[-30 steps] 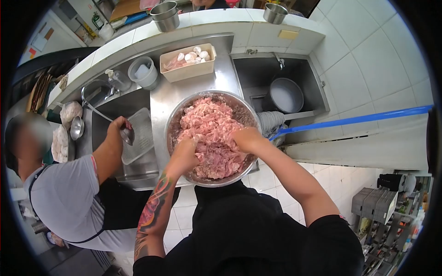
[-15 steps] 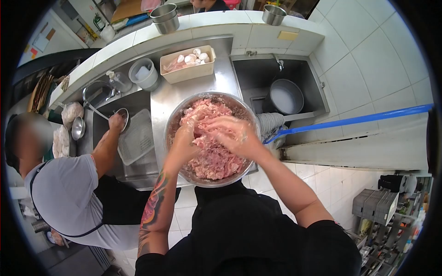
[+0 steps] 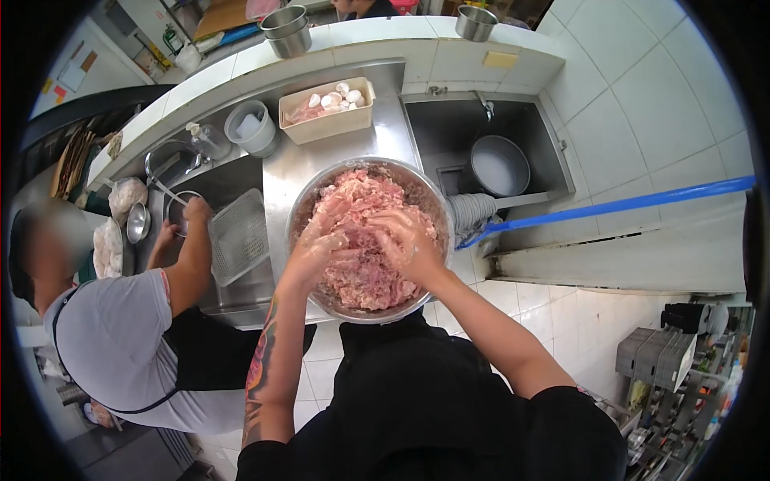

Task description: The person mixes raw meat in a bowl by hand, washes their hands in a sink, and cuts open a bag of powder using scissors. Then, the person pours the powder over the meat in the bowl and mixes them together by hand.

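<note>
Pink minced meat fills much of a wide steel bowl on the metal counter. On the left side of the meat, my left hand has its fingers apart, with bits of meat on them. My right hand lies on the right side of the meat, fingers spread and pointing toward the left hand. Between the two hands a darker patch of meat shows. Some fingertips are hidden in the meat.
A bin with meat and white pieces stands behind the bowl, beside a round tub. A co-worker holds a steel bowl over the left sink. A pot sits in the right sink; a blue pole crosses at right.
My hands came together over the meat, then moved slightly apart and lower in the bowl. The co-worker's hands moved left with the small bowl.
</note>
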Demonstrator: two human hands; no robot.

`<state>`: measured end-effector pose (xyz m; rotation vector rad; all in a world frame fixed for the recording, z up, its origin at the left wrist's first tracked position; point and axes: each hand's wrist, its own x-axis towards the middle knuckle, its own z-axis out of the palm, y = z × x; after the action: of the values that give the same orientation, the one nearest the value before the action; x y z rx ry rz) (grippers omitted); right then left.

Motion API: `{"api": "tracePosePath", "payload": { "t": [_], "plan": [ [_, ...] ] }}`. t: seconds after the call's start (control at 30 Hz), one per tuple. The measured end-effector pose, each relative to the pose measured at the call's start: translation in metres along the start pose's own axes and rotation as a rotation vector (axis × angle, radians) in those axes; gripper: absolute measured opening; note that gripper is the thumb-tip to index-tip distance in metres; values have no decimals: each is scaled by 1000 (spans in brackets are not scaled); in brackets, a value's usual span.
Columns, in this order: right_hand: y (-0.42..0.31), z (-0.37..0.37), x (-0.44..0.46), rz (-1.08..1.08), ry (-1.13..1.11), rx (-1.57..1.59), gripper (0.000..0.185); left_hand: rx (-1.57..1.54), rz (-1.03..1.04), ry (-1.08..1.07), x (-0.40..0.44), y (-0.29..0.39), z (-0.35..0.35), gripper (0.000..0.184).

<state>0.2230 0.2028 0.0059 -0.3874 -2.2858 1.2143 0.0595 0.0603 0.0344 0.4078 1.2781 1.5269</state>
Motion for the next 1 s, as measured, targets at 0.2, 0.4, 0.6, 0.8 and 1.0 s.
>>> {"api": "tracePosePath", "payload": {
  "t": [0.2, 0.4, 0.6, 0.8, 1.0],
  "plan": [
    [-47, 9, 14, -172, 13, 42, 40, -182, -64, -192, 9, -11, -10, 79],
    [-7, 28, 12, -211, 23, 30, 24, -467, 57, -167, 2, 1, 11, 80],
    [40, 21, 0, -166, -35, -210, 15, -143, -59, -201, -14, 15, -7, 80],
    [78, -13, -8, 41, 39, -338, 21, 328, -28, 58, -12, -23, -56, 53],
    [135, -1, 4, 601, 41, 77, 64, 1396, 93, 331, -7, -98, -92, 37]
  ]
}}
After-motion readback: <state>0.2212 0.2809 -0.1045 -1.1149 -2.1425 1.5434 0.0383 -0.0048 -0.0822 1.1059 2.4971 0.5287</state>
